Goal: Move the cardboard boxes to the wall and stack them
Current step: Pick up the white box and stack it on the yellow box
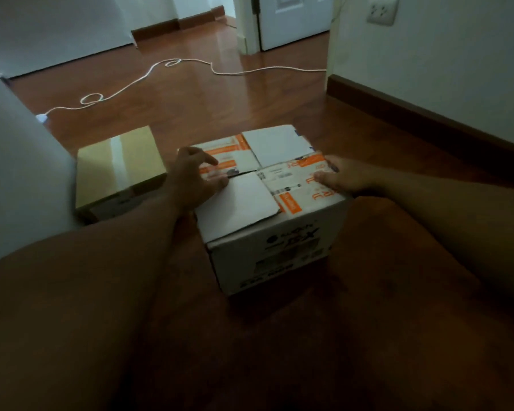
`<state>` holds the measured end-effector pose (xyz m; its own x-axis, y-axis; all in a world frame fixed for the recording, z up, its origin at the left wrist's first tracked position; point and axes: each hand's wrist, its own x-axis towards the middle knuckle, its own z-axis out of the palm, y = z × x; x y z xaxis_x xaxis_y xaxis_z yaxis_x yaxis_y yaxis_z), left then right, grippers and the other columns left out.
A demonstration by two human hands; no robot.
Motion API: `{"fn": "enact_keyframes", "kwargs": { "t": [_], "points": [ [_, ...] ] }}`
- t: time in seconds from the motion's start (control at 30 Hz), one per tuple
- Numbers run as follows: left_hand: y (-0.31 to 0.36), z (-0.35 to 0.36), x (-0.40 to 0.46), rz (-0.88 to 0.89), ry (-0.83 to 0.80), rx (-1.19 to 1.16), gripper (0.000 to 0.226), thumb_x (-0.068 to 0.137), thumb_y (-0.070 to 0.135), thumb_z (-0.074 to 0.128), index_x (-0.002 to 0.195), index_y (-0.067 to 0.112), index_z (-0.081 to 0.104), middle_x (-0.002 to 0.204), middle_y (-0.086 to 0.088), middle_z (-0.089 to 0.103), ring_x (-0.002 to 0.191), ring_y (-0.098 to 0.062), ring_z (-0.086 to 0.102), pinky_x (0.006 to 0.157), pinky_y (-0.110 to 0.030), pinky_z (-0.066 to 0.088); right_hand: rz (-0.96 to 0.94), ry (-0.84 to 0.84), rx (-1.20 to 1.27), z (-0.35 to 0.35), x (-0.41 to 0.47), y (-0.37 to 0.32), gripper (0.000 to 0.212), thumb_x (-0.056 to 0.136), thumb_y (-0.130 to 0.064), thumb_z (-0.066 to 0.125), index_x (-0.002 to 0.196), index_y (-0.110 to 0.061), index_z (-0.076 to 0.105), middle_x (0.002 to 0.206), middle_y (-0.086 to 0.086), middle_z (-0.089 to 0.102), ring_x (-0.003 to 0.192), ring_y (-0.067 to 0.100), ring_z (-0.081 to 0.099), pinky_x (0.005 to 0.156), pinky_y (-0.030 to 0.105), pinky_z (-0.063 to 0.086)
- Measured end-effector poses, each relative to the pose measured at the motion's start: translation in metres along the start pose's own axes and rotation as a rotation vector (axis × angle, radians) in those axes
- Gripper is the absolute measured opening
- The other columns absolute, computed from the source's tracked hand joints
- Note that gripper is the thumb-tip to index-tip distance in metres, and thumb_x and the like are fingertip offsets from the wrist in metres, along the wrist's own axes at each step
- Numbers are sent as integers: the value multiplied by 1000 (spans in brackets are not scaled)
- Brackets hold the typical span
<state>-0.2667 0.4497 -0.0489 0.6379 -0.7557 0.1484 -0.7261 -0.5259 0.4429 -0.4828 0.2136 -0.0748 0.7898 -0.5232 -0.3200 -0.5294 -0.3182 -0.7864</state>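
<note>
Both hands are on the white box (267, 203), which sits on the wooden floor (190, 93) in the middle of the view, its four top flaps folded shut. The left hand (195, 180) rests at the box's left top edge, fingers spread and bent, thumb lying on the near flap; a loose grip at most. The right hand (340, 176) clasps the right top edge, thumb on the lid, fingers curled over the side. Just left of it, apart, a brown box (120, 170) stands against the white wall (18, 173). Farther back, a white cable (149, 75) snakes across the floor toward a doorway. A wall socket (382, 10) sits upper right.
</note>
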Motion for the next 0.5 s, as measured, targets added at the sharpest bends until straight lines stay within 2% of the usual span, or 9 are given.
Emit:
{"fn": "enact_keyframes", "kwargs": {
  "t": [0.13,0.27,0.37,0.4,0.5],
  "points": [
    [57,36,30,98,-43,-93,40,76,28,82,110,13,68,137,-10,43,124,-24,47,92,-17,30,143,93,-63,-59,-25,38,36,100,-35,54,132,-20,46,114,2,64,93,16,64,73,32,53],
    [109,70,53,200,-109,-124,44,72,28,85,109,12,67,138,-12,41,124,-29,46,102,-31,40,227,176,-69,-103,-50,72,42,100,-36,52,137,-18,45,109,0,64,91,14,64,65,29,50],
    [140,95,65,214,-174,-133,49,72,35,85,112,15,66,141,-11,38,127,-31,44,108,-44,41,235,262,-119,-128,-66,98,43,99,-41,52,137,-21,46,119,1,65,94,15,64,68,29,47],
    [149,104,69,218,-193,-133,50,72,38,84,113,17,65,141,-10,37,128,-31,43,109,-44,40,240,288,-132,-135,-71,106,45,99,-43,52,138,-23,46,123,1,65,96,15,64,70,30,47],
    [171,127,78,233,-237,-117,53,77,39,80,120,14,63,142,-10,35,128,-27,43,104,-25,32,251,345,-146,-150,-85,124,47,100,-43,50,142,-22,43,128,3,63,96,16,60,77,32,44]
  ]
}}
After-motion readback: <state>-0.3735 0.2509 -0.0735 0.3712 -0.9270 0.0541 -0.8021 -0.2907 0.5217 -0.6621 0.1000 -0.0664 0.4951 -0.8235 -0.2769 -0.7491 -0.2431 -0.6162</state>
